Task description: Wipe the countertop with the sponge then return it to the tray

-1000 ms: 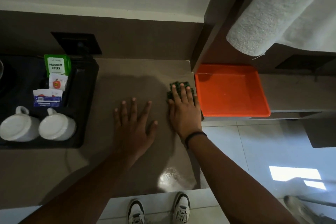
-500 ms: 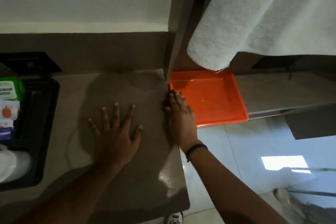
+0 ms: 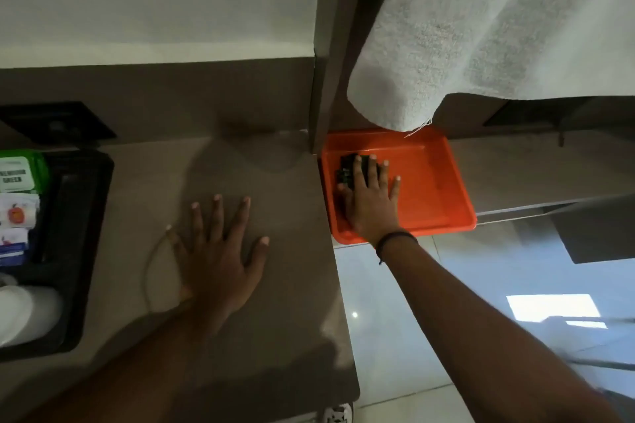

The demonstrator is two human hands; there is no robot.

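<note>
Countertop (image 3: 275, 216) bears flat left hand (image 3: 220, 251).

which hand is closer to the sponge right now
The right hand. It lies flat on top of the dark sponge inside the orange tray. The left hand is spread on the countertop, apart from it.

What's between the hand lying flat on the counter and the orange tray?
In the head view, only bare brown countertop lies between the flat left hand and the orange plastic tray, up to the counter's right edge.
</note>
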